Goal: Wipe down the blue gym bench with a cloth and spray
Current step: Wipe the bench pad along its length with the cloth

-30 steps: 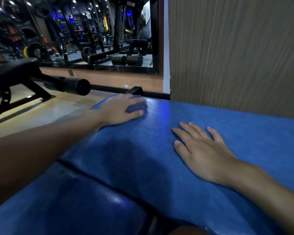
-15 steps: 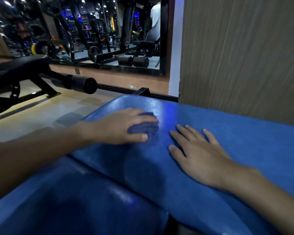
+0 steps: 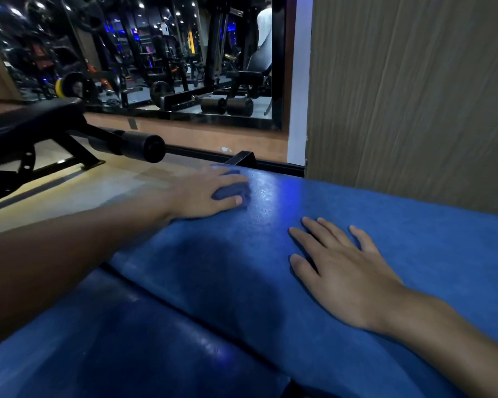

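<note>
where the bench (image 3: pixel 242 268) ends, cloth (image 3: pixel 231 193) under left hand (image 3: pixel 203 193), right hand (image 3: pixel 342 271) flat

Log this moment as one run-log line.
step: wipe bench | left hand: grips cloth at far left corner | right hand: flat on bench | spray: not in view

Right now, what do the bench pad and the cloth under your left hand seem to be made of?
Bench pad: likely vinyl or faux leather, semi-gloss. It shows a fine grain and a bright glare streak.
Cloth: soft fabric, perhaps microfibre, matte dark blue. It bunches in folds under the left hand. The exact weave is too blurred to tell.
</note>
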